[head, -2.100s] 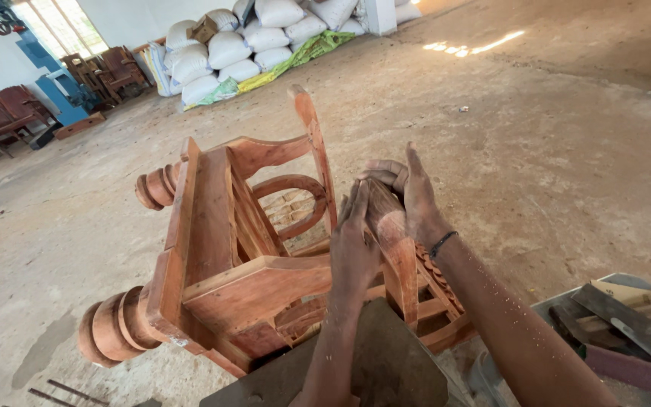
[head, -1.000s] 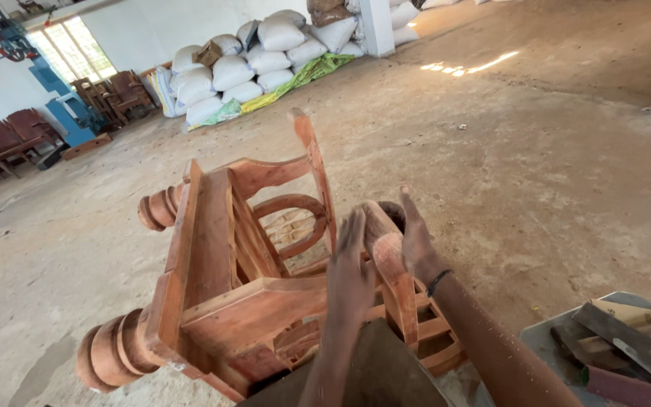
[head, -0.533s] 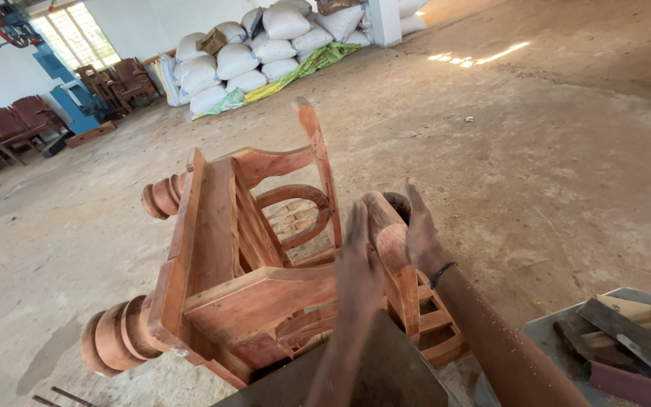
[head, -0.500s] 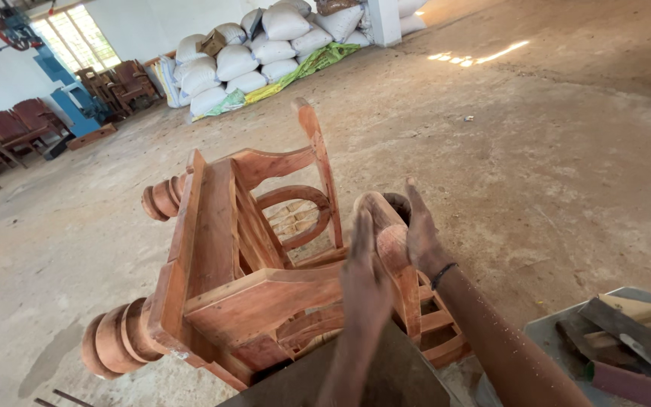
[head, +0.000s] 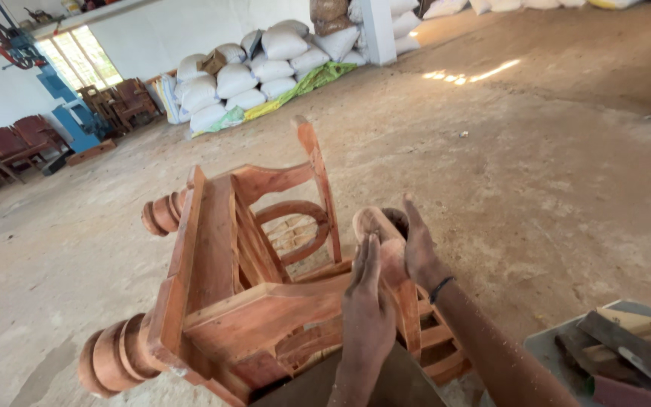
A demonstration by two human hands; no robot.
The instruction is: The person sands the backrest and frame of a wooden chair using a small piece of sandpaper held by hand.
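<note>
We look down on a reddish-brown carved wooden chair (head: 250,294) lying tipped on its side on the dusty concrete floor (head: 566,188), its turned, ringed legs (head: 111,358) pointing towards the left and its curved back rails reaching away from us. Both of our hands meet at one rounded, upright end of the chair frame (head: 374,226), near the middle of the view. Our left hand (head: 367,313) lies flat against the near side of that rounded piece, fingers straight, close together and pointing up. Our right hand (head: 416,249) presses on the far side of the same piece, fingers extended and fairly narrow, with a dark band at the wrist. Neither hand is closed around the wood; the piece sits between the two palms.

At the lower right, a flat grey board (head: 559,350) carries several dark metal tools (head: 627,350). Far off, stacked white sacks (head: 258,68) rest against the wall on a green and yellow sheet, a blue machine (head: 69,105) stands by the window, and dark red chairs (head: 16,143) line the left side.
</note>
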